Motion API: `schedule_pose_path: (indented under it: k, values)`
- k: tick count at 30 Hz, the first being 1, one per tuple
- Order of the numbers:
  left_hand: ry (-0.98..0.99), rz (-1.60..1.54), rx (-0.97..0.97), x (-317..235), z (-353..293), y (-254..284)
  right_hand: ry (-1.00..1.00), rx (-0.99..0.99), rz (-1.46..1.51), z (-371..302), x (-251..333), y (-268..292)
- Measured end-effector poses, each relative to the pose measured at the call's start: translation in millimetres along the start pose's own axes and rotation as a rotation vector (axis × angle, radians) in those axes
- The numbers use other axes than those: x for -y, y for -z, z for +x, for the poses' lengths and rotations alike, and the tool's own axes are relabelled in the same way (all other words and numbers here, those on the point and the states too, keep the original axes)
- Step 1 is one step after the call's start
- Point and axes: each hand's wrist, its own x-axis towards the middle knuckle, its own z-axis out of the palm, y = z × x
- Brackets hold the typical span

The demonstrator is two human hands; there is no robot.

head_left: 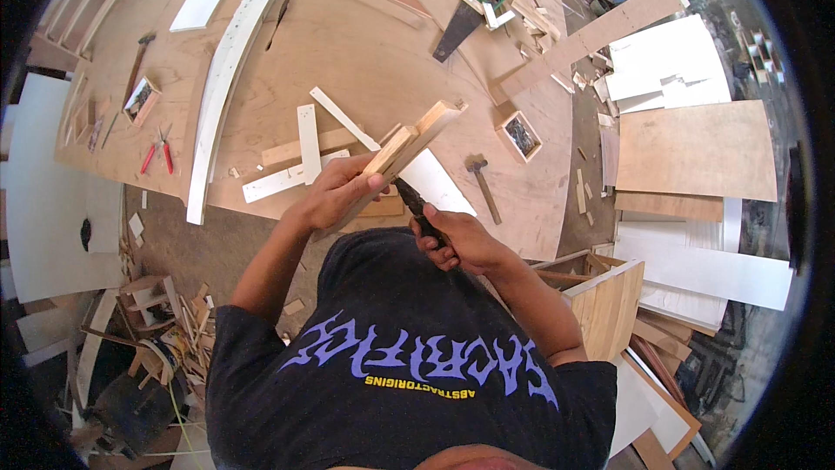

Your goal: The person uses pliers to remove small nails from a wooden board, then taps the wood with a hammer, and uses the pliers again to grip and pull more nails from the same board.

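My left hand (344,187) is closed around a light wooden piece (391,150), made of what look like two strips lying together, and holds it tilted up in front of my chest. In my right hand (459,240) is a dark hand tool, apparently pliers (410,197), gripped by its handles. The tip of the pliers meets the lower side of the wood beside my left fingers; exactly what it grips there is hidden. Beneath the wood, white strips (309,144) and a white board (435,181) lie on the plywood table (348,61).
A hammer (481,187) and a small wooden box of dark bits (520,136) lie to the right. Farther off is a handsaw (457,33). Red-handled pliers (157,153), another hammer (139,61) and a long curved white strip (228,70) are on the left.
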Motion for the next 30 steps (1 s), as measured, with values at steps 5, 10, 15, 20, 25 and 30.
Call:
schedule_pose_path:
  k: [5,10,15,20,25,30]
  values:
    - [-0.045,0.101,0.039,-17.6,4.5,0.4,0.014,0.099,0.084,-2.3,0.9,10.7]
    - [-0.080,0.151,0.041,-37.3,7.7,-4.0,0.014,0.153,0.154,-5.2,2.9,13.4]
    - [0.013,0.140,0.077,-51.9,15.0,-9.2,-0.022,0.136,0.148,-10.6,8.6,16.1]
    - [0.063,0.184,0.156,-59.7,26.6,-6.9,-0.076,0.134,0.182,-13.6,11.1,26.3]
    - [-0.019,0.191,0.179,-50.0,35.7,-8.2,-0.108,0.143,0.197,-17.5,13.8,28.7]
    - [-0.007,0.264,0.222,-50.6,35.9,-6.5,-0.165,0.198,0.229,-22.1,15.6,34.0]
